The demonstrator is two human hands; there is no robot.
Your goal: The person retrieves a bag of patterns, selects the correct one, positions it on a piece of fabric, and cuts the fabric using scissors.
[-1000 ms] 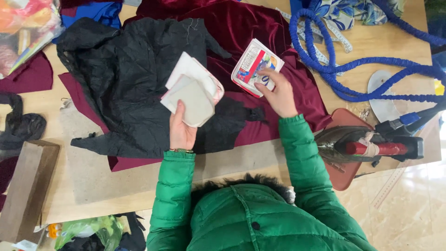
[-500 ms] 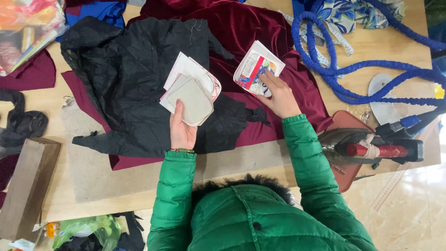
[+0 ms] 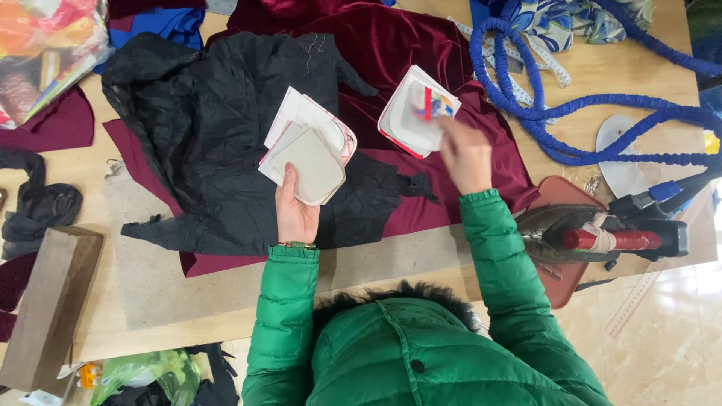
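Cardboard pieces split between both our hands over the black cloth (image 3: 218, 128).
Right hand (image 3: 466, 154) just lifted its card stack (image 3: 416, 113) higher, fingers pinching it; left hand (image 3: 295, 210) still grips its fanned stack (image 3: 310, 154).

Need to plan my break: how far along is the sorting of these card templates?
Already laid out: black fabric over maroon velvet. In hand: left hand holds a fan of card templates; right hand lifts another stack. No template is placed on the fabric yet.

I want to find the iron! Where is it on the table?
In the head view the iron lies at the table's right edge on a reddish-brown pad, just right of the person's right sleeve and below the blue cord.
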